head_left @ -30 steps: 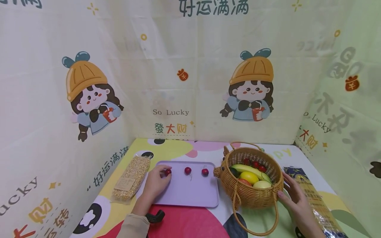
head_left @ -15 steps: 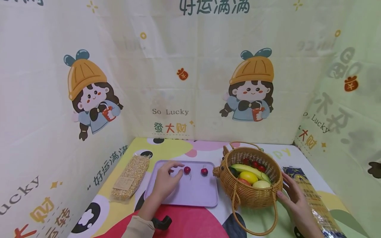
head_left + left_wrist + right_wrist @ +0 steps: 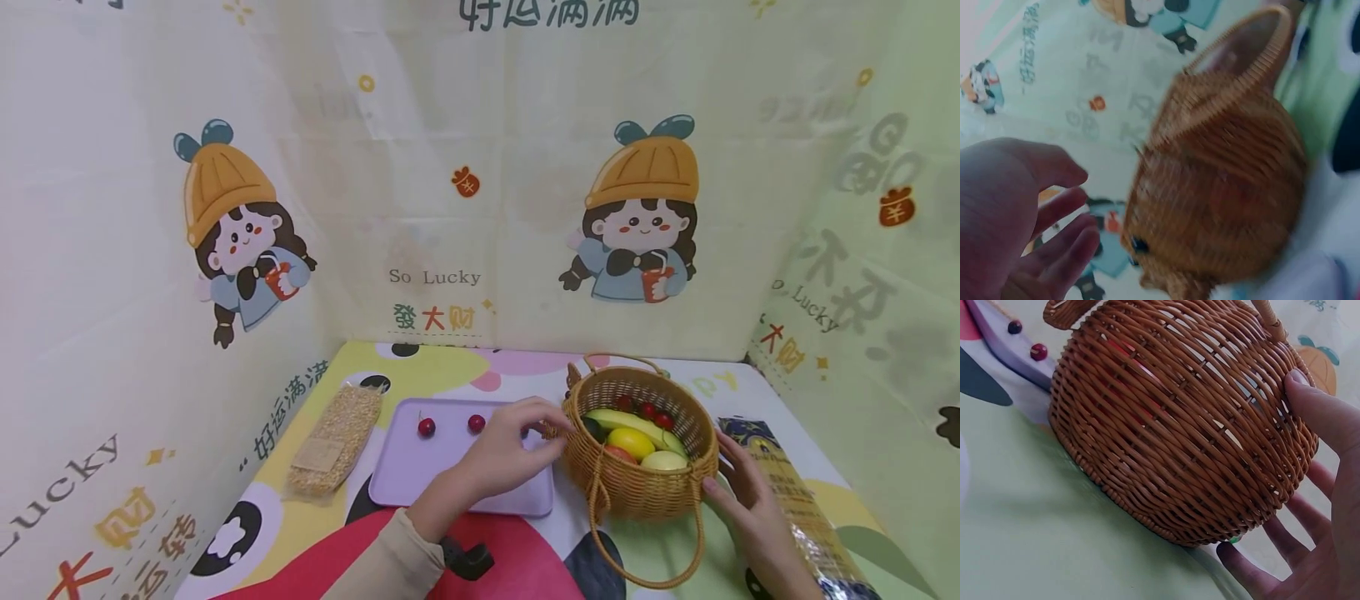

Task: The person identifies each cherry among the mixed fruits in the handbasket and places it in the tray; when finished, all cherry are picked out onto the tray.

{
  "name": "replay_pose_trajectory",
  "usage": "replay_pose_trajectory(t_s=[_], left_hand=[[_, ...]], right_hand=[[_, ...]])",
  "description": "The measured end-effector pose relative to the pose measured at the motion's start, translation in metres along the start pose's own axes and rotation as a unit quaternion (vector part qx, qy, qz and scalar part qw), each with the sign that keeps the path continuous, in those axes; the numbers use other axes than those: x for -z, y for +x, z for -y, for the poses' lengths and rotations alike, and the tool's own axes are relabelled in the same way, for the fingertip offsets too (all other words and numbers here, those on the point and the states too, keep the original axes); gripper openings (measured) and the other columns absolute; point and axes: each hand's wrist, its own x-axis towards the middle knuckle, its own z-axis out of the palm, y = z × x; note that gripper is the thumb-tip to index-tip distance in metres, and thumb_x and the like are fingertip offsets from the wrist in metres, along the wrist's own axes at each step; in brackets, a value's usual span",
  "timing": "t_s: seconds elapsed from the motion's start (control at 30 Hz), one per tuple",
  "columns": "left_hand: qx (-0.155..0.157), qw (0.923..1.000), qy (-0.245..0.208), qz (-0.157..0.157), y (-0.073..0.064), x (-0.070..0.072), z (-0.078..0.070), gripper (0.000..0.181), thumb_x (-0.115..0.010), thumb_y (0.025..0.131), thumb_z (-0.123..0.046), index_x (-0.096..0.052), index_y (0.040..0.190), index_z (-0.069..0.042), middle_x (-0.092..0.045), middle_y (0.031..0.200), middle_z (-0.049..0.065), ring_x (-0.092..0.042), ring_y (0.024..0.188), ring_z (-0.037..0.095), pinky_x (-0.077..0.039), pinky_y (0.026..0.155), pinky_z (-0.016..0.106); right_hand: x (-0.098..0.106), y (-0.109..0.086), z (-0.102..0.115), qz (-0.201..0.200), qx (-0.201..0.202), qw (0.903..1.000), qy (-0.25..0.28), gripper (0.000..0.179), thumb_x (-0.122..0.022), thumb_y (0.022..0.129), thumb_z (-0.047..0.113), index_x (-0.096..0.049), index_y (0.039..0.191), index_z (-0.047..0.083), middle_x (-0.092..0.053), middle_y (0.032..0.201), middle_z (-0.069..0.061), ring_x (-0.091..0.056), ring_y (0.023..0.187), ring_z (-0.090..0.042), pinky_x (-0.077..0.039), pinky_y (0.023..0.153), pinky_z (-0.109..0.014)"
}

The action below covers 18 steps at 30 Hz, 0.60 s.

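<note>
My left hand [image 3: 510, 446] is over the right side of the purple tray [image 3: 442, 492], fingertips close to the left side of the wicker basket [image 3: 637, 492]. In the left wrist view its fingers are loosely bent with nothing between them, apart from the basket. My right hand [image 3: 753, 500] holds the basket's right side, thumb in front and fingers round the far side. Inside lie a banana [image 3: 607, 418], a lemon [image 3: 630, 443], a pale round fruit [image 3: 664, 461] and red cherries [image 3: 663, 421]. Two cherries [image 3: 426, 427] show plainly on the tray; a third is partly hidden behind my left hand.
A clear bag of corn kernels [image 3: 337, 437] lies left of the tray. A gold and blue packet [image 3: 787, 492] lies right of the basket, partly behind my right hand. The basket's handle [image 3: 663, 583] hangs down in front. Printed cloth walls [image 3: 420, 192] surround the table.
My left hand has let go of a cherry on the tray's left side and moved right to the basket. My right hand stays at the basket.
</note>
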Motion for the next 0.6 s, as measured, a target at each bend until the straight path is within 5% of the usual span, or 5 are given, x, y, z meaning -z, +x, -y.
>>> replay_pose_trajectory(t_s=[0.23,0.37,0.6], left_hand=[[-0.049,0.9953,-0.004,0.084,0.053,-0.027,-0.025,0.019,-0.074,0.107,-0.017,-0.079,0.124,-0.024,-0.075,0.125,-0.014,-0.069,0.117,-0.001,-0.061,0.101,0.021],[-0.020,0.9918,0.003,0.126,0.082,-0.042,-0.024,0.020,-0.073,0.108,-0.020,-0.079,0.127,-0.022,-0.075,0.127,-0.016,-0.066,0.119,-0.006,-0.057,0.103,0.015],[0.030,0.9886,0.024,0.146,0.117,-0.058,0.004,0.022,-0.075,0.107,-0.017,-0.081,0.128,-0.015,-0.080,0.128,-0.002,-0.071,0.110,-0.001,-0.058,0.096,0.014]], right_hand=[[0.006,0.000,0.002,-0.003,-0.005,0.9999,0.009,0.077,-0.058,0.114,0.008,-0.021,0.179,0.026,-0.021,0.184,-0.001,-0.039,0.144,0.014,-0.051,0.100,-0.008],[0.007,0.000,0.001,-0.004,-0.008,0.9999,0.006,0.077,-0.058,0.115,0.009,-0.020,0.179,0.026,-0.018,0.186,-0.002,-0.038,0.146,0.012,-0.050,0.100,-0.008],[0.001,-0.003,0.001,0.003,-0.006,0.9997,0.023,0.076,-0.057,0.115,0.008,-0.020,0.179,0.026,-0.017,0.186,-0.006,-0.040,0.141,0.016,-0.052,0.101,-0.011]])
